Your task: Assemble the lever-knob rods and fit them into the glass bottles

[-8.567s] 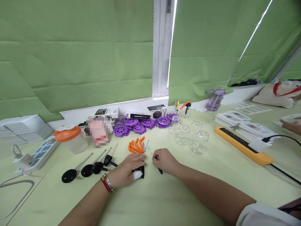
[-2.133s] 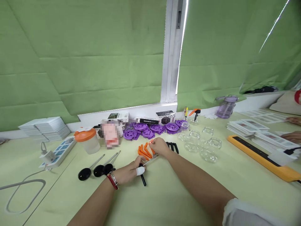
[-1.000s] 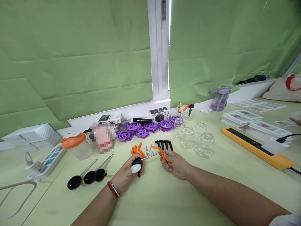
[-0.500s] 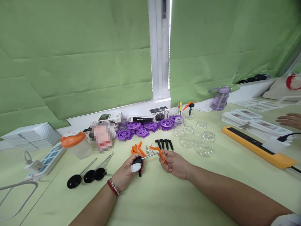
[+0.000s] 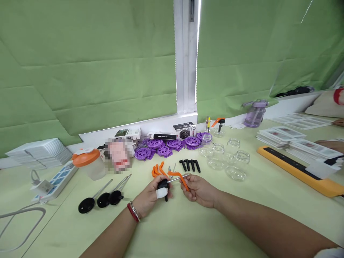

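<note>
My left hand (image 5: pixel 150 199), with a white wrap on one digit, is closed round a black plastic part (image 5: pixel 162 184) that has a metal rod (image 5: pixel 173 179) pointing right. An orange bent crank handle (image 5: pixel 182 181) is pinched in my right hand (image 5: pixel 200 190). The crank's far end lies over or close to the rod; I cannot tell whether they are joined. Just beyond my hands lie several more orange cranks (image 5: pixel 160 167), small metal pins (image 5: pixel 170 169) and a row of black L-shaped pieces (image 5: pixel 190 165). Black discs with rods (image 5: pixel 86 205) rest left of my left hand.
Clear glass jars (image 5: pixel 236 172) stand right of centre, with purple plastic parts (image 5: pixel 166 145) piled behind. At right are a yellow power strip (image 5: pixel 292 168), stacked cards (image 5: pixel 282 136) and another person's hand (image 5: pixel 331 144). An orange-lidded cup (image 5: pixel 92 165) and a white power strip (image 5: pixel 57 182) are at left.
The view has shifted a little, moving everything slightly right. My left hand has come closer to my right, bringing the black part nearer the orange crank. The other person's hand has moved lower.
</note>
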Tool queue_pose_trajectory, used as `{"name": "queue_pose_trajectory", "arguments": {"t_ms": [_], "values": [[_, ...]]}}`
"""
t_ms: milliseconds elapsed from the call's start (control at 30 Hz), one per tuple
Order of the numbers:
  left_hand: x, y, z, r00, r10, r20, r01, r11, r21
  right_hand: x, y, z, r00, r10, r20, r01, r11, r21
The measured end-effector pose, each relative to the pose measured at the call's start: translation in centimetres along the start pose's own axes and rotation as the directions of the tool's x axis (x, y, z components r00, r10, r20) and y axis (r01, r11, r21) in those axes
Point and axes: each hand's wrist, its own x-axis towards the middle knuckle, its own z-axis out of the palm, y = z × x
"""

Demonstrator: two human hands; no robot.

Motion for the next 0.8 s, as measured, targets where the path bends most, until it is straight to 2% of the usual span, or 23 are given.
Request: {"name": "queue_pose_trajectory", "arguments": {"t_ms": [800], "values": [[0.15,0.57,0.68,1.0,0.019,0.021,-0.02,0.996,0.091,0.01,-0.04,0.79,1.0,0.029,-0.004,-0.029,0.988,-0.151]]}}
